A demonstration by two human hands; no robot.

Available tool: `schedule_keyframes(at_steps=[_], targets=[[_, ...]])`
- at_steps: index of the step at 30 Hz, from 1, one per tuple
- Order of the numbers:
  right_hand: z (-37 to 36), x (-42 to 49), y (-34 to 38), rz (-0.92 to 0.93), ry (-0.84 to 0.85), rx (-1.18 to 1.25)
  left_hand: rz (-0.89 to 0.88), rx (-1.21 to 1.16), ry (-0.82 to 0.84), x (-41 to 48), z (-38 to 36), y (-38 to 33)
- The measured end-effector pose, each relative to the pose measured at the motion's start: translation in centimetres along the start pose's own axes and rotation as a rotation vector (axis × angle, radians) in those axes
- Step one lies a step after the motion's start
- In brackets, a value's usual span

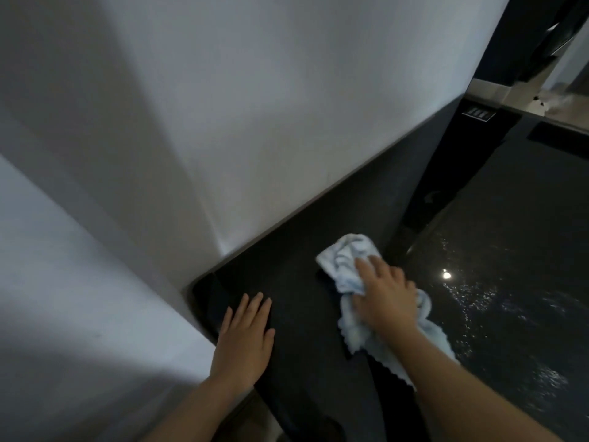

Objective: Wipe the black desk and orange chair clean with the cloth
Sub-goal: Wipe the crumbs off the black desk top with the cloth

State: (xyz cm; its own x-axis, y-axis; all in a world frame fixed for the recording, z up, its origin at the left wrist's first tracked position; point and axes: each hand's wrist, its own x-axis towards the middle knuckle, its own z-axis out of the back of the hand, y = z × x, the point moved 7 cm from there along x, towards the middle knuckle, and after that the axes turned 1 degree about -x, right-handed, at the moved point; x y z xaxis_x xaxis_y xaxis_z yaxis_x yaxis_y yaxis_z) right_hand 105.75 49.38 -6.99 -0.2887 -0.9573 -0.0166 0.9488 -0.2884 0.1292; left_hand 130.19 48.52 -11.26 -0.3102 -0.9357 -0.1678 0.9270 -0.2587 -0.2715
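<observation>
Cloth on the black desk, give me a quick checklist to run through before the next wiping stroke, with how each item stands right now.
1. Cloth in the right hand: ok, fingers curl round the bunched cloth.
2. Cloth touching the desk: ok, it is pressed on the dark top.
3. Left hand bracing: ok, flat on the desk near the wall, clear of the cloth.
4. Path ahead along the wall: ok, no loose items show there.
5. Desk already clean: cannot tell, too dark.
6. Orange chair: cannot tell, not in view.
</observation>
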Motion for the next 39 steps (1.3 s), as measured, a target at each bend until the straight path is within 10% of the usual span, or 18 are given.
schedule_keyframes(at_steps=[3,9,15,20,27,32,39], targets=[[2.0,0.5,-1.6,-0.130,-0.066,0.043,0.002,-0.026,-0.025,-0.5,-0.2,-0.4],[-0.2,-9.7,8.3,0.511,-0.027,0.104,-0.024,-0.065,-0.101,-1.3,-0.3,-0.8],[-0.2,-4.0,2.6,0.023,-0.003,0.121,0.016,-0.051,-0.115,-2.8,-0.1,-1.4],[-0.7,-10.3,8.6,0.532,-0.060,0.157,-0.035,-0.195,-0.134,-4.3,-0.8,-1.8],[1.8,-4.8,-1.6,-0.050,-0.073,0.216,0.043,-0.095,-0.091,-6.3,-1.9,-1.3],[0.5,-12.6,5.6,0.595,-0.095,0.161,0.034,-0.097,-0.093,-6.9,-1.8,-1.9],[0.7,-8.4,0.3,0.177,-0.060,0.025,0.141,-0.130,-0.093,-8.1,-1.8,-3.3]])
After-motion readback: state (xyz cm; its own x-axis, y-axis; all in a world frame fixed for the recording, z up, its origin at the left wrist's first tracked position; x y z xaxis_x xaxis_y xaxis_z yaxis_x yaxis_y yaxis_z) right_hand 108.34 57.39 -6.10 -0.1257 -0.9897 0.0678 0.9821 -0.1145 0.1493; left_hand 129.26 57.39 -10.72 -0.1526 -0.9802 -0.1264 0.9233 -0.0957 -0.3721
